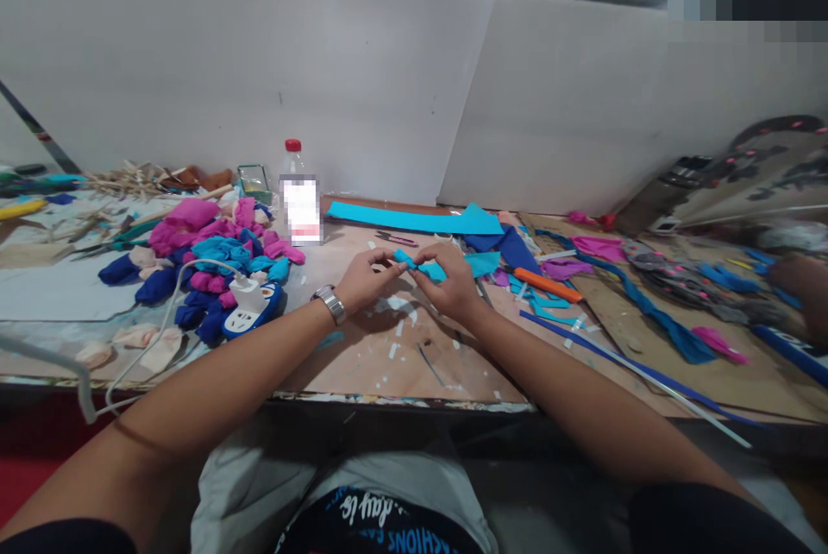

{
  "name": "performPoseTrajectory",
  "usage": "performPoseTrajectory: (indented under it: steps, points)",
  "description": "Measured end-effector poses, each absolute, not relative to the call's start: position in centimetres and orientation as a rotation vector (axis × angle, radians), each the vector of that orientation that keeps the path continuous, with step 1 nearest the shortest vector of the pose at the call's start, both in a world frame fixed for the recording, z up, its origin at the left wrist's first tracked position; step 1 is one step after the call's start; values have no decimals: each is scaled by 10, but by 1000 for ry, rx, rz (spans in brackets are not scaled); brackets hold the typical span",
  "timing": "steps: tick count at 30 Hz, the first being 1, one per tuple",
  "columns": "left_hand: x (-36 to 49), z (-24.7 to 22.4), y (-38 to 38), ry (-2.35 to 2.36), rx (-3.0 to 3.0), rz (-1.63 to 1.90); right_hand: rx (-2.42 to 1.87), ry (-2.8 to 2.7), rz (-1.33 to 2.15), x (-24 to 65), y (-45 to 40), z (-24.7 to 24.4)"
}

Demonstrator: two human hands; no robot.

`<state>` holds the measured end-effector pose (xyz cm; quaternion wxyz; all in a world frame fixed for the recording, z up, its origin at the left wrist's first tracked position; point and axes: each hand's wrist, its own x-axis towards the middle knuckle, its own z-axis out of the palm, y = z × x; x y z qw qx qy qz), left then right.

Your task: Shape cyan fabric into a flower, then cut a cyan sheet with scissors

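Note:
Over the middle of the table, my left hand (367,280) and my right hand (446,280) meet at the fingertips. Both pinch a small turquoise fabric strip (406,260), bunched between them. More turquoise cloth (482,264) shows just right of my right hand. Behind the hands lies a long flat turquoise strip (401,218), with small dark scissors (397,239) in front of it. To the right of my right hand are an orange cutter (548,286) and dark blue cloth (511,248).
Pink, turquoise and blue fabric bundles (210,243) lie left, beside a white-and-blue power socket (252,308) with a cable. A red-capped bottle (303,200) stands behind. At right are cardboard (634,312), a dark bottle (660,196) and another person's hand (802,286).

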<state>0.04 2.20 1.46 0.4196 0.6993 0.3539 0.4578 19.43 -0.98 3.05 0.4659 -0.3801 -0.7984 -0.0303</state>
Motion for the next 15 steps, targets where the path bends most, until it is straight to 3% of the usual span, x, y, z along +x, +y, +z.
performPoseTrajectory:
  steps: [15]
  points:
    - [1,8,21,875,1762,1068,-894,-2049,-41,193,-16,36]
